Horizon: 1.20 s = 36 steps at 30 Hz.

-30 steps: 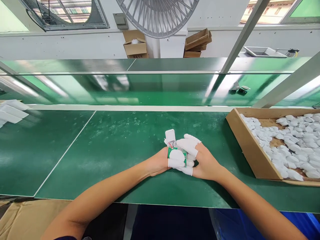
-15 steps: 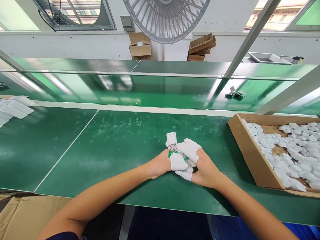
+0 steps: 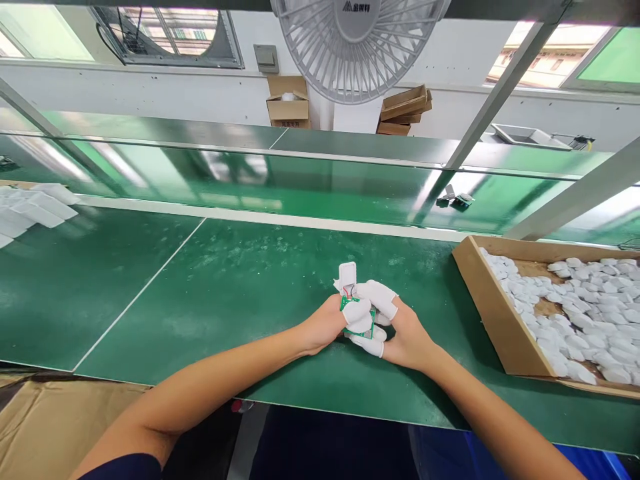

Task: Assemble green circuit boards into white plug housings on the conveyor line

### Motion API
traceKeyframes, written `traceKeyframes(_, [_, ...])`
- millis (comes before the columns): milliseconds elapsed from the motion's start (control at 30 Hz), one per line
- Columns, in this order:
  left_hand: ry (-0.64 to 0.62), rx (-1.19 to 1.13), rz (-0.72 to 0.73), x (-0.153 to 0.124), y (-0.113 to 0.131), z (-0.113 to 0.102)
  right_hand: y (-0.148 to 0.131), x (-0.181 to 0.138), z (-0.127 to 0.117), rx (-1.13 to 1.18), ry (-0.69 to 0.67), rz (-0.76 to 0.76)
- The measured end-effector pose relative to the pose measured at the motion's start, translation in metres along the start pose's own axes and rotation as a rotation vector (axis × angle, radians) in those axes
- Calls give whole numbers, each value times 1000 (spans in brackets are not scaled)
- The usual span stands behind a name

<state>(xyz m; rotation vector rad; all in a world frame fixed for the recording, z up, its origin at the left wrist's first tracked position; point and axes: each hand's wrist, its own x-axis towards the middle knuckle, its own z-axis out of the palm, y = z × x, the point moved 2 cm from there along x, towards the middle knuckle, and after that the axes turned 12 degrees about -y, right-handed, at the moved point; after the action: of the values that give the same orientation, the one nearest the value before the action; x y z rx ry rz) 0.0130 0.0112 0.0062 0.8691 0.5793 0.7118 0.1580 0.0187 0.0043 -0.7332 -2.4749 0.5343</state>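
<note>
Over the green tabletop my two hands meet around a green circuit board [image 3: 367,326]. A white rectangular plastic piece [image 3: 347,274] stands up behind the board, with red and dark wires running between them. My left hand [image 3: 345,317], white covers on its fingers, is closed on the board with the thumb across its face. From the other side my right hand [image 3: 387,317], also with white finger covers, is closed about the board's right edge. The fingers hide much of the board and its underside.
At the right stands a cardboard tray [image 3: 487,313] holding many white plastic pieces. White boxes [image 3: 43,207] are stacked at the far left. Beyond the table's pale edge, another board with a white part [image 3: 456,198] lies on a green surface. A fan [image 3: 357,47] hangs ahead.
The view has shifted slightly, showing more of the fan. My left thumb has moved a little over the board, and more of its lower right part shows. Both hands still hold it.
</note>
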Motion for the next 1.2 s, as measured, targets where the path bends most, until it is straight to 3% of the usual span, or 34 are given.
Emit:
traceKeyframes(367, [49, -62, -94, 2, -6, -12, 12, 4, 2, 334, -2, 138])
traceKeyframes(433, [-129, -119, -114, 3, -3, -16, 14, 5, 3, 431, 40, 186])
traceKeyframes(500, [-393, -186, -116, 4, 0, -20, 21, 9, 5, 552, 121, 244])
traceKeyframes(567, [-475, -226, -96, 6, 2, -31, 36, 17, 6, 683, 228, 307])
traceKeyframes(667, [-466, -318, -124, 15, -1, -48, 72, 40, 1, 853, 389, 406])
traceKeyframes(800, [-355, -401, -172, 28, -13, -66, 126, 87, -20, 1017, 580, 511])
traceKeyframes(900, [-380, -360, -232, 32, -19, -73, 150, 129, -33, 1098, 677, 561])
traceKeyframes(1067, [-399, -331, -243, 28, -16, -73, 146, 186, -33, 1212, 677, 581])
traceKeyframes(1200, [-332, -310, -293, 18, -6, -67, 124, 208, -30, 1255, 573, 474])
